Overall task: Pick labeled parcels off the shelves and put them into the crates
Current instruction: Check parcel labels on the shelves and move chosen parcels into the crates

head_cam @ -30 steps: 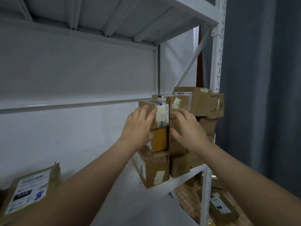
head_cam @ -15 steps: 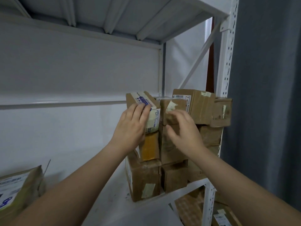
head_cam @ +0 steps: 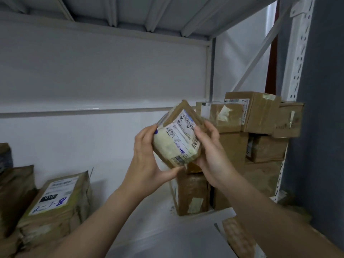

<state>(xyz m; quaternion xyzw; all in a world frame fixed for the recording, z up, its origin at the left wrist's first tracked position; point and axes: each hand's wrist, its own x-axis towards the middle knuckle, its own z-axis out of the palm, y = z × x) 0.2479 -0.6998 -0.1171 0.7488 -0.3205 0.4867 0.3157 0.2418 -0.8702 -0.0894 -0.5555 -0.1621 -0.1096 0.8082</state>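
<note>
- The parcel (head_cam: 178, 135) is up in the air in the middle of the view, in front of the shelf (head_cam: 158, 229) and not resting on it.
- It's tipped up on a corner. The top corner points at roughly 12 o'clock, the long axis runs about 12 to 6, and the label side faces the camera.
- The left hand (head_cam: 147, 161) grips it at its 9 o'clock side, with the thumb hooked under the bottom edge.
- The right hand (head_cam: 212, 155) grips the 3 o'clock side, with the fingers curled round the edge by the barcode.
- A stack of brown boxes (head_cam: 260, 116) sits at 3 o'clock from the parcel, at the end of the shelf by the white post (head_cam: 297, 71).
- A bagged parcel (head_cam: 55, 198) sits at about 8 o'clock with "2-1-8" in blue pen on its label, well apart from the hands.
</note>
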